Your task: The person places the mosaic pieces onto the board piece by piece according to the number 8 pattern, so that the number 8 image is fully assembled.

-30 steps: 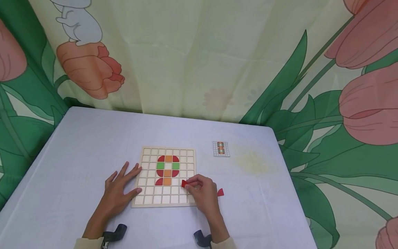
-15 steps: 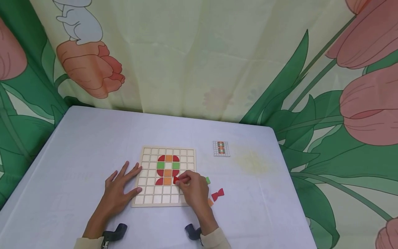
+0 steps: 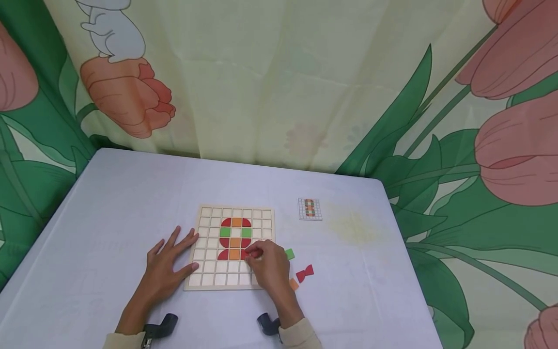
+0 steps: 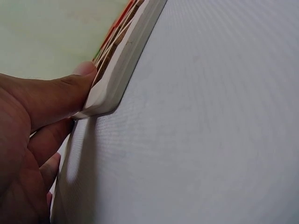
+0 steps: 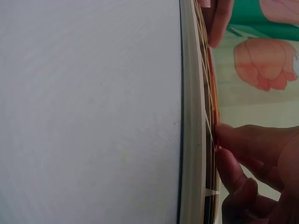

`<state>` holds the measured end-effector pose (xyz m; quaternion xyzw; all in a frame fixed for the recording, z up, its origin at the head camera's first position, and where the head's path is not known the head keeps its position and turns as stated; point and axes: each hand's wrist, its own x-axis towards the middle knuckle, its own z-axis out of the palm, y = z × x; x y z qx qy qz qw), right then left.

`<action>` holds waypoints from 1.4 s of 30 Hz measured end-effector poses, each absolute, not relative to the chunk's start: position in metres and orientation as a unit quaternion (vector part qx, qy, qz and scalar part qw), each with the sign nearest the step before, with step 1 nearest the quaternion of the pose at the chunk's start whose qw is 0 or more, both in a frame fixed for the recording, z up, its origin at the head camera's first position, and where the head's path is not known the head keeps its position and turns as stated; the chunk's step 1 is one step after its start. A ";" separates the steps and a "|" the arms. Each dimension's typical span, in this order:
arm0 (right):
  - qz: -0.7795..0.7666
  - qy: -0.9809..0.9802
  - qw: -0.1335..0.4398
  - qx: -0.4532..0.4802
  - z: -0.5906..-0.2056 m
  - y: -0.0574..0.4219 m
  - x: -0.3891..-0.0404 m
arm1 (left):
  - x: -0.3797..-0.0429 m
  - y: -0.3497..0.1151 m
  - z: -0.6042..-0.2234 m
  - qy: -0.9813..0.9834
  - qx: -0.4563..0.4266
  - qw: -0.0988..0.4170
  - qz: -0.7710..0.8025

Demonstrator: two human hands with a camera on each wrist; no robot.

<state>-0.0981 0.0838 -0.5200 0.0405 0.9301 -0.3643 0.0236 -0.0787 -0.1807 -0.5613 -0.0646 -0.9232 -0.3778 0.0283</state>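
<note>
A pale wooden grid board (image 3: 209, 279) lies on the table, with red, orange and green tiles set in its cells. My right hand (image 3: 272, 269) pinches a red tile (image 3: 243, 253) between thumb and fingers, at the cell just right of the lowest orange tile (image 3: 234, 254). Its fingertips hide part of that tile; whether it sits flat in the cell I cannot tell. Along the board's left edge rests my left hand (image 3: 167, 264), fingers spread; in the left wrist view its thumb (image 4: 63, 95) touches the board's corner.
Right of the board lie a green tile (image 3: 289, 253), an orange tile (image 3: 294, 284) and two red tiles (image 3: 301, 276) touching each other. Farther back is a small pattern card (image 3: 310, 209). A patterned curtain (image 3: 261, 97) hangs behind the white table (image 3: 370, 291).
My right hand has moved left across the board with the red tile, and lowered it beside the orange one. Loose tiles at the right came into sight. My left hand has stayed put.
</note>
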 end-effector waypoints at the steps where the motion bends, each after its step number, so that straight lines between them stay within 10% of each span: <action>1: -0.364 0.930 0.024 0.039 -0.521 0.084 -0.098 | -0.078 -0.181 -0.562 -0.923 -0.065 0.028 -0.377; 42: -0.335 0.931 0.028 0.143 -0.522 0.173 -0.100 | -0.078 -0.181 -0.561 -0.925 -0.065 0.025 -0.373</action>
